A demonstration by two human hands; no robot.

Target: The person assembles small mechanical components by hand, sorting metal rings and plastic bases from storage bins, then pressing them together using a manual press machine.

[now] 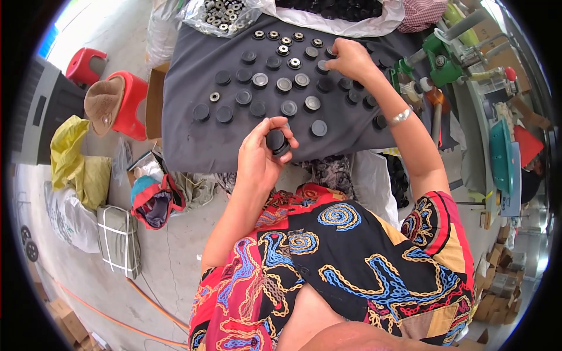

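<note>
In front of my body, my left hand (260,149) is closed round a black round cap (276,140); its fingers curl about the rim. My right hand (353,60) reaches to the far part of the grey cloth-covered table (181,137), its thumb and fingertips pinched at a grey-topped round cap (322,66). Whether that cap is lifted off the cloth, I cannot tell. Another round cap (332,51) lies right by those fingers. Several black and grey caps, such as one cap (288,108), are spread over the cloth. Small metal-centred rings (294,62) sit among them.
A clear bag of metal rings (225,16) and a white sack (345,26) of black pieces stand at the far edge. A green hand press (436,55) is at the right. Red stools (126,111) and a yellow sack (79,161) are on the left.
</note>
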